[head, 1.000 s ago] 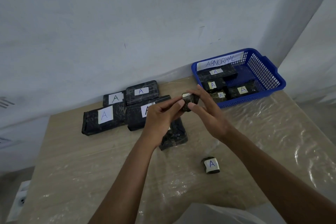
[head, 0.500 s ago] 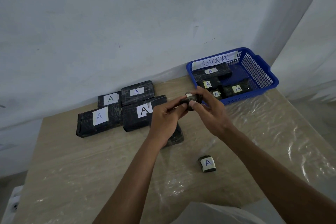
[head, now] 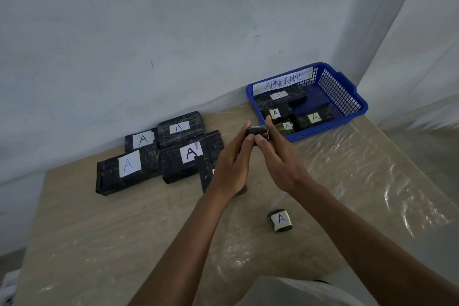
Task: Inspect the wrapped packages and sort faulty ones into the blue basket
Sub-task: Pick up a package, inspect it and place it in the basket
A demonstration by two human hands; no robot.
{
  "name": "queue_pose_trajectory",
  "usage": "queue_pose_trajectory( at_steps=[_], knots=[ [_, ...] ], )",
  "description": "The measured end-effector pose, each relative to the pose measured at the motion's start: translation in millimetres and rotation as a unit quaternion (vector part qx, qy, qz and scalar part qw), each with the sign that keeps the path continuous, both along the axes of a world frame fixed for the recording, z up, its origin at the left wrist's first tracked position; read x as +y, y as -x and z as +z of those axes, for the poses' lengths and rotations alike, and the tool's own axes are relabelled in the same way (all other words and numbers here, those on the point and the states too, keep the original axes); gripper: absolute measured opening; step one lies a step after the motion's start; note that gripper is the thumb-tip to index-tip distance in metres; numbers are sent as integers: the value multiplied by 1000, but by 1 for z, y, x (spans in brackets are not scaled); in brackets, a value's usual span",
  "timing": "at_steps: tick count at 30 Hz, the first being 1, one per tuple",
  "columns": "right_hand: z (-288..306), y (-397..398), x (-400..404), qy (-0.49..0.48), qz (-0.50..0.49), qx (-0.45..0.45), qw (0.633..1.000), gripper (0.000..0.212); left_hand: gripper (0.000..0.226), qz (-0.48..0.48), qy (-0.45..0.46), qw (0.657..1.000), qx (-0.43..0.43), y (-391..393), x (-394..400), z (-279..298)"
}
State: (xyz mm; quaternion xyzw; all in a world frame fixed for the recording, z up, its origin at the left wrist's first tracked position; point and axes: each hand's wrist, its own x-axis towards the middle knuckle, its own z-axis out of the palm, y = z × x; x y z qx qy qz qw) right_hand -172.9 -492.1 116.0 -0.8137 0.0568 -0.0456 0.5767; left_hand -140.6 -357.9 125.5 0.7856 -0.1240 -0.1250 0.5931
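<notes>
eleven wrapped packages (head: 127, 173), one blue basket (head: 348, 112), two hands (head: 232, 165)

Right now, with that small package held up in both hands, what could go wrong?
1. The small black wrapped package is only pinched by the fingertips of the left hand and right hand; it could slip.
2. It hangs near the blue plastic basket; a drop might land it there unjudged.

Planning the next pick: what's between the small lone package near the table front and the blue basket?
Head view: the right hand and forearm cross that stretch, gripping a small package with the left hand. Otherwise only plastic-covered table between the lone package and basket.
</notes>
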Motion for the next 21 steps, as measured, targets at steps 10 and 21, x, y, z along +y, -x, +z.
queue_pose_trajectory(
  at_steps=[10, 21],
  knots=[
    [-1, 2, -5, 62, 12, 10, 998, 58, 60, 14, 15, 999, 26, -7, 6, -8],
    [-10, 11, -49, 102, -66, -10, 993, 57, 52, -28, 74, 995, 66, -14, -50, -19]
  ],
)
